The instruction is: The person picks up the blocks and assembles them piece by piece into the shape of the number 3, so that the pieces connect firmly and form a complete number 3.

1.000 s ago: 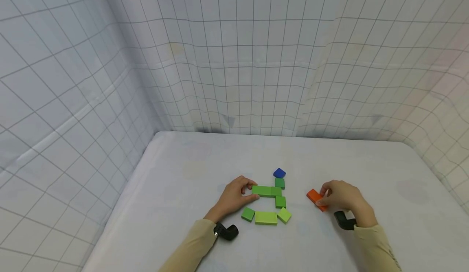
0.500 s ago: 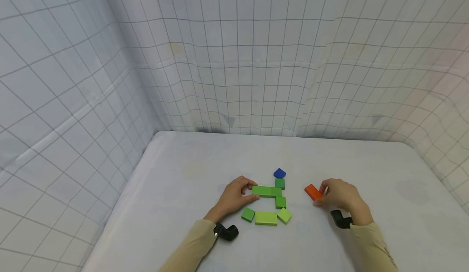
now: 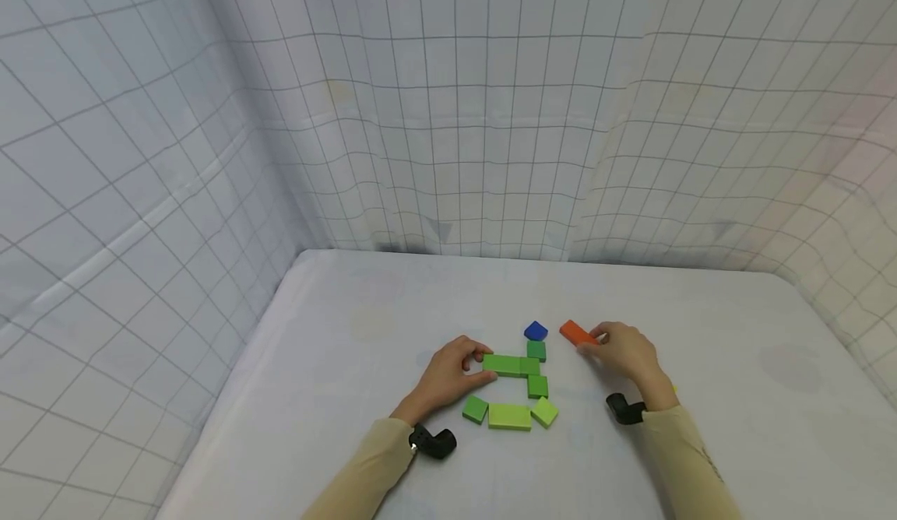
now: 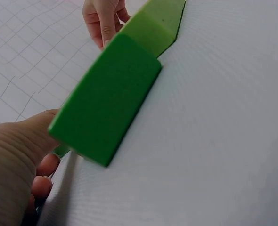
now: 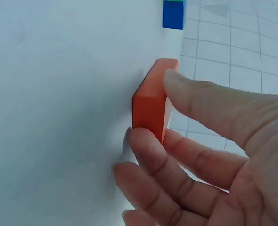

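My left hand [image 3: 448, 372] rests on the table in the head view, its thumb and fingers pinching the left end of a long green block [image 3: 501, 364]. In the left wrist view most of that block is hidden behind the thumb. On the right, my right hand [image 3: 624, 351] pinches an orange rectangular block [image 3: 578, 333] between thumb and fingertips; the right wrist view shows the orange block [image 5: 151, 101] tilted, with the thumb on one side. The orange block's far end is near a blue pointed block [image 3: 536, 331] and a small dark green block [image 3: 536, 350], apart from both.
Below the left hand's block lie a green square block [image 3: 475, 409], a lime rectangular block [image 3: 509, 416] and a turned lime square [image 3: 544, 412]. Small green squares [image 3: 537, 386] adjoin the long block's right end. White gridded curtains [image 3: 448, 154] surround the white table [image 3: 336, 442].
My right hand has carried the orange block away from me and to the left, nearer the blue block. The left hand has stayed in place.
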Tool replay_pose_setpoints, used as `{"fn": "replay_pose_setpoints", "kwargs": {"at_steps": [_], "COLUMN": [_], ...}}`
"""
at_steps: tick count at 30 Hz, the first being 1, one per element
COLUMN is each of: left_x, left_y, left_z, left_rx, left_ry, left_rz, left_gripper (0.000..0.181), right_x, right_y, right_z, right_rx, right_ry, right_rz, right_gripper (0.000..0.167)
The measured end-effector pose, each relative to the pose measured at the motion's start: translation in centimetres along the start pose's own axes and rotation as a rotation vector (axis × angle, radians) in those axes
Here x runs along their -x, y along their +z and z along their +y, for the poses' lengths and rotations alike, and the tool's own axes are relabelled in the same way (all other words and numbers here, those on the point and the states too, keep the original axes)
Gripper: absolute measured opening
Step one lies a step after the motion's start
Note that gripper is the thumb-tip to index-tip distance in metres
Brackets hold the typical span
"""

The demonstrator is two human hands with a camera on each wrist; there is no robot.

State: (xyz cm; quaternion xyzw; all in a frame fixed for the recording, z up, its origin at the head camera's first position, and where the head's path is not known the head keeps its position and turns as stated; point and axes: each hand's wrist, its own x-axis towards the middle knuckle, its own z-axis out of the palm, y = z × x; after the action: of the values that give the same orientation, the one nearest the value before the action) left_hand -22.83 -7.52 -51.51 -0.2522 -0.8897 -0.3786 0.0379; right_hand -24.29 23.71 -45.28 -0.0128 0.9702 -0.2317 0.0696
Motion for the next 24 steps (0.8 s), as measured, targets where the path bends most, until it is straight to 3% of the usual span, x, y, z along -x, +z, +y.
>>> {"fn": "replay_pose_setpoints", "kwargs": {"at_steps": [9, 16, 24], "left_x": [-0.1, 0.0, 0.0], "left_y": [0.0, 0.1, 0.0], "left_z": [0.1, 0.1, 0.1], "left_rx": [-0.001, -0.004, 0.003], "left_ry": [0.014, 0.0, 0.008], "left_rz": [0.003, 0.0, 0.001], "left_gripper": [0.037, 0.036, 0.036], "right_x": [-3.4, -7.5, -9.9], "right_y": [-0.4, 0.2, 0.9], "right_z": [-0.5, -0.5, -1.2], "right_rx": [-0.103, -0.248, -0.383], "right_ry": [0.056, 0.052, 0.069], "right_rz": [-0.03, -0.124, -0.121], "right_gripper": [0.044, 0.046, 0.039]}}
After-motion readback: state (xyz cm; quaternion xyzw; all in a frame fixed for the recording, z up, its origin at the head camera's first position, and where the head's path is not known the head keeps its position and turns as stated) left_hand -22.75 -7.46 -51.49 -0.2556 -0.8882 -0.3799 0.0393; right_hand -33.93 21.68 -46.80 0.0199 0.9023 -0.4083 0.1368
